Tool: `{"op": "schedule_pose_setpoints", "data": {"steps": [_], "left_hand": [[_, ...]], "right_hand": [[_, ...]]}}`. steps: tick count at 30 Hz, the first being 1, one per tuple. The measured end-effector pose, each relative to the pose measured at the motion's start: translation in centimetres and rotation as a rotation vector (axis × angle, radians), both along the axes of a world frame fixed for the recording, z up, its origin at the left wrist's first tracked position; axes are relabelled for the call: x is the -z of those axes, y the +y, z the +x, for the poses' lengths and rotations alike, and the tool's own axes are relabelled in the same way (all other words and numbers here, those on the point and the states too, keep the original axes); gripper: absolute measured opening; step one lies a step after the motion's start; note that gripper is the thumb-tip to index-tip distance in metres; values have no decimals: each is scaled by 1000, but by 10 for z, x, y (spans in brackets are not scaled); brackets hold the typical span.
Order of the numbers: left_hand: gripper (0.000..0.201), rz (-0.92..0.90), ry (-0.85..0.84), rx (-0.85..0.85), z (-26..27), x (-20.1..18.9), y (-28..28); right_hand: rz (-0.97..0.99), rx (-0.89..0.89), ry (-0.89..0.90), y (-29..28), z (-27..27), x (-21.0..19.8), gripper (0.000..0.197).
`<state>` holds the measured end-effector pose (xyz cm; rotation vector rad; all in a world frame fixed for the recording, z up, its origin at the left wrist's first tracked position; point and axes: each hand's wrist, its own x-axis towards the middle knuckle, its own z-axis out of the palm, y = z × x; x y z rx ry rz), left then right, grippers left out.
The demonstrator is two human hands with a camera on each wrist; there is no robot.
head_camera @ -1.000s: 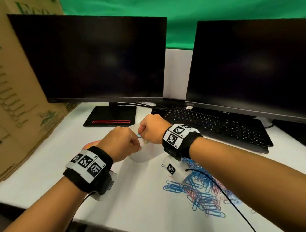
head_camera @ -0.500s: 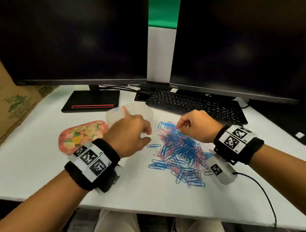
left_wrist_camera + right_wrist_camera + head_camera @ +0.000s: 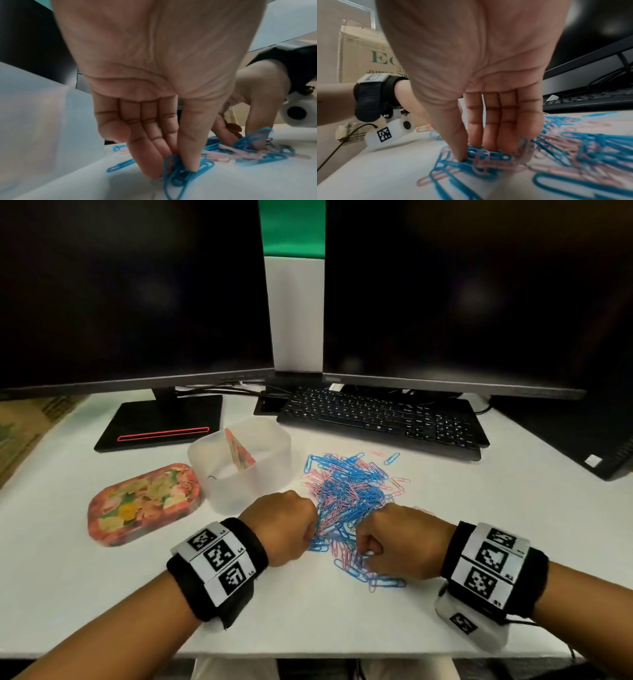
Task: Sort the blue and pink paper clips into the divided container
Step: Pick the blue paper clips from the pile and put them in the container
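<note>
From your head view both sets of fingertips are hidden under the knuckles. Your left hand point(image 3: 154, 75) pinches blue clips point(image 3: 181, 171) between thumb and fingers at the pile's point(image 3: 349, 494) near-left edge. Your right hand point(image 3: 481, 70) pinches a blue-and-pink tangle point(image 3: 481, 159) at the pile's near edge; both wrist views are blurred. The pile lies on the surface point(image 3: 144, 587), and left of it stands the container point(image 3: 239, 481), frosted, with a patterned divider.

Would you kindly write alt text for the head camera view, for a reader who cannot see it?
Both hands, left hand and right hand, reach into a pile of blue and pink paper clips on a white desk. A translucent divided container and floral lid sit left; two dark monitors and a keyboard behind.
</note>
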<state>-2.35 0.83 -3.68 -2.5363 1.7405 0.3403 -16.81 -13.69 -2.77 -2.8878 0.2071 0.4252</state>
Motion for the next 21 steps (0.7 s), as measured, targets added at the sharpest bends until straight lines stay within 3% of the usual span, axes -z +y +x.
{"op": "schedule_pose_setpoints", "data": {"steps": [4, 10, 14, 16, 18, 21], "left_hand": [[15, -58, 62, -60, 12, 2, 3], [3, -236, 193, -130, 22, -5, 6], [18, -360, 385, -185, 26, -8, 6], [24, -392, 471, -213, 28, -7, 6], [26, -415, 518, -236, 29, -5, 5], [25, -450, 625, -285, 30, -5, 5]], "right_hand": [[73, 58, -38, -9, 4, 5, 12], [73, 82, -108, -21, 12, 6, 13], [129, 108, -155, -27, 16, 6, 6], [133, 91, -143, -26, 18, 8, 13], [92, 55, -117, -22, 19, 11, 21], [34, 42, -118, -17, 23, 15, 19]]}}
